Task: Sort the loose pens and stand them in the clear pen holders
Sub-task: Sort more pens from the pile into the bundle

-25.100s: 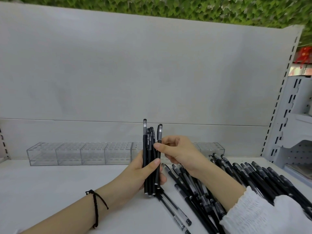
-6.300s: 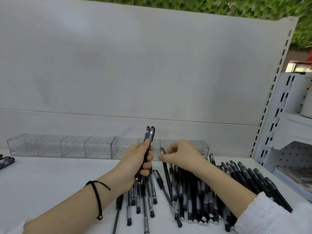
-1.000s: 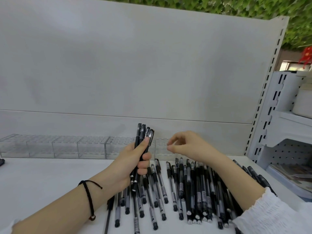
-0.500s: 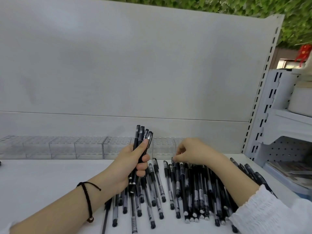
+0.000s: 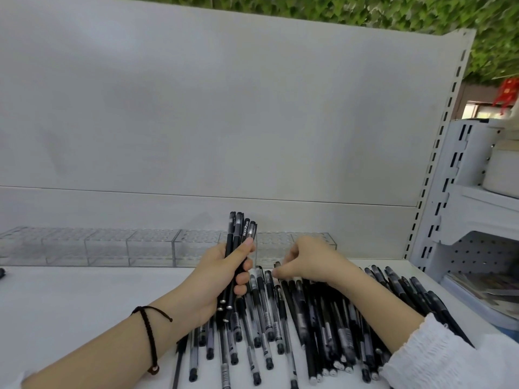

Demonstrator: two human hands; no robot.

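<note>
The left hand [image 5: 216,279] is closed around a bundle of black pens [image 5: 238,234], thumb pressed along them, holding them upright above the shelf [image 5: 70,304]. The right hand [image 5: 311,262] reaches down with curled fingers onto the pile of loose pens [image 5: 317,327] spread over the shelf; whether it has pinched one I cannot tell. Behind both hands, the row of clear pen holders [image 5: 112,245] stands against the back panel.

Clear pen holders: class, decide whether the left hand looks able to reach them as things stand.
Probably yes. The left hand grips its bundle of pens upright just in front of the clear pen holders, and nothing stands between them.
</note>
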